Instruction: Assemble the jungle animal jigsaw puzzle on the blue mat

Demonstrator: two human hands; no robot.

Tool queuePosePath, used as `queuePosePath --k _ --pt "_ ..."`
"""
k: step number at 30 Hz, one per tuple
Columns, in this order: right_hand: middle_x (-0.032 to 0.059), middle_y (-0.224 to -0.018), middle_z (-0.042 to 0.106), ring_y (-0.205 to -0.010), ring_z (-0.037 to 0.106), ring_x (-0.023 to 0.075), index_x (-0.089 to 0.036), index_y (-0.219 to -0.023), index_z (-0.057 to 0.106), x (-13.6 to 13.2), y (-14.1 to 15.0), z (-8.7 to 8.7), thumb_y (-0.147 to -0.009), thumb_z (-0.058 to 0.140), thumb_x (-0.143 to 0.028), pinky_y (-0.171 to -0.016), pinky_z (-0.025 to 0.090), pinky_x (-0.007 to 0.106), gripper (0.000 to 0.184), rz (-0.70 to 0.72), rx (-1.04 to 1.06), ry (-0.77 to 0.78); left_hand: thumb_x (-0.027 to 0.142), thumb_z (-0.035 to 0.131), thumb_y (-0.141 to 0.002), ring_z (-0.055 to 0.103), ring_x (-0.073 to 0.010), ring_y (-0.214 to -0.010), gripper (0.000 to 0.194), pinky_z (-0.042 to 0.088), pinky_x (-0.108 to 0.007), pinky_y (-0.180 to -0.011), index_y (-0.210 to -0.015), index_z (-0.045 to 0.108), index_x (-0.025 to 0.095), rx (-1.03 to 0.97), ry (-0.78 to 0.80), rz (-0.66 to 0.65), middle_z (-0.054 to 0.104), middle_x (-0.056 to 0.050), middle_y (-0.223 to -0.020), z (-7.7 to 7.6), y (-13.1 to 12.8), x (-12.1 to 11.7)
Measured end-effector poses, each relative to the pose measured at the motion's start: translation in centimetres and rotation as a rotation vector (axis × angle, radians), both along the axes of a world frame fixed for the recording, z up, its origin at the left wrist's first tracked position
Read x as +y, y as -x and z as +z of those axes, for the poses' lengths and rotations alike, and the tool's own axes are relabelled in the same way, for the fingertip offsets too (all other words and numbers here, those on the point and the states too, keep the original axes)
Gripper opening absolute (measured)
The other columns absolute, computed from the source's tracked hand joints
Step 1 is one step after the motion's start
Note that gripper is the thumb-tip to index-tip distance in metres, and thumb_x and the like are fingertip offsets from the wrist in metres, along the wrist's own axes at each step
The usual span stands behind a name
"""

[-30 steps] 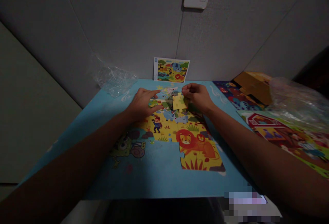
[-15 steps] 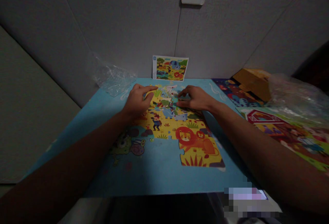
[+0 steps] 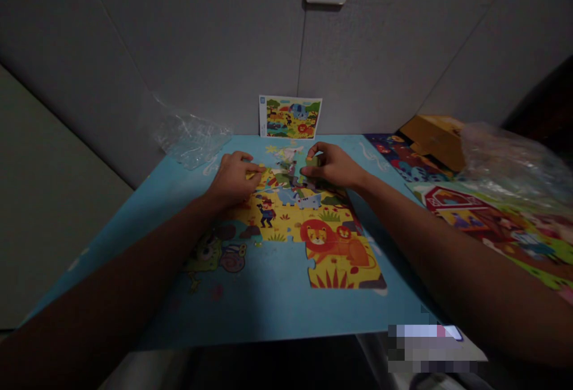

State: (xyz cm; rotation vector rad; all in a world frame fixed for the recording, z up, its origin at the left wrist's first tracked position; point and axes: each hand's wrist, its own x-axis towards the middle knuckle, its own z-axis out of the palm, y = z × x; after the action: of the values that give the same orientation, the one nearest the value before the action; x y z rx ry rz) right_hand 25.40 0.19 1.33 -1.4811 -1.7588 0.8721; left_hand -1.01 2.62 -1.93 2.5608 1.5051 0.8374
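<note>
A partly joined jigsaw puzzle (image 3: 286, 217) with a lion, an explorer and hippos lies on a light blue table (image 3: 268, 294). My right hand (image 3: 333, 166) pinches a green puzzle piece (image 3: 312, 163) between thumb and fingers, just over the far right part of the puzzle. At the far left edge rests my left hand (image 3: 237, 178), open, with its index finger stretched toward the yellow pieces. Between my hands, several loose puzzle pieces (image 3: 289, 156) lie partly over one another. My left forearm covers the puzzle's left side.
A picture card (image 3: 290, 117) leans against the wall at the back. Clear plastic wrapping (image 3: 194, 139) sits at the back left. On the right are a brown box (image 3: 432, 142), another plastic bag (image 3: 510, 157) and a farm picture (image 3: 501, 217). A pixelated bright object lies below the front right edge.
My right hand now has a green puzzle piece raised in its fingers. The left hand has drawn slightly nearer along the puzzle's edge. The whole view has shifted a little.
</note>
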Motion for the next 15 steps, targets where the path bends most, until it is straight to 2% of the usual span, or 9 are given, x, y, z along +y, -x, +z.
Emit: queuePosePath --k 3,7,11,15 --pt "-0.0040 -0.059 0.062 -0.049 0.057 0.0165 -0.026 -0.086 0.046 -0.3 0.7 0.1 -0.073 0.080 -0.025 -0.050 0.044 0.029 0.036 -0.017 0.281 0.052 0.037 0.064 -0.086 0.060 -0.0321 -0.114 0.037 0.042 -0.055 -0.110 -0.115 0.078 0.018 -0.063 -0.011 -0.088 0.072 -0.013 -0.119 0.7 -0.3 -0.6" --pt "-0.0024 -0.060 0.063 -0.049 0.056 0.0139 -0.024 -0.084 0.049 -1.1 1.9 0.3 -0.075 0.081 -0.036 -0.045 0.040 0.026 0.035 0.083 0.443 0.076 0.037 0.066 -0.088 0.057 -0.0288 -0.123 0.056 0.043 -0.047 -0.112 -0.140 0.062 0.018 -0.241 0.005 -0.243 0.074 -0.010 -0.119 1.4 -0.9 -1.8" --pt "-0.0028 -0.061 0.065 -0.051 0.061 0.0138 -0.023 -0.089 0.052 -1.7 2.9 0.2 -0.069 0.085 -0.043 -0.045 0.041 0.023 0.044 0.177 0.475 0.134 0.035 0.064 -0.090 0.061 -0.0249 -0.114 0.049 0.048 -0.041 -0.106 -0.136 0.066 0.018 -0.326 0.005 -0.292 0.073 -0.010 -0.111 1.5 -1.2 -2.5" --pt "-0.0047 -0.060 0.061 -0.051 0.058 0.0117 -0.022 -0.084 0.053 -1.7 3.0 -0.3 -0.065 0.087 -0.043 -0.047 0.043 0.023 0.044 0.165 0.453 0.088 0.034 0.060 -0.091 0.065 -0.0230 -0.097 0.040 0.052 -0.040 -0.097 -0.125 0.073 0.017 -0.367 0.009 -0.237 0.072 -0.008 -0.097 1.5 -1.2 -2.4"
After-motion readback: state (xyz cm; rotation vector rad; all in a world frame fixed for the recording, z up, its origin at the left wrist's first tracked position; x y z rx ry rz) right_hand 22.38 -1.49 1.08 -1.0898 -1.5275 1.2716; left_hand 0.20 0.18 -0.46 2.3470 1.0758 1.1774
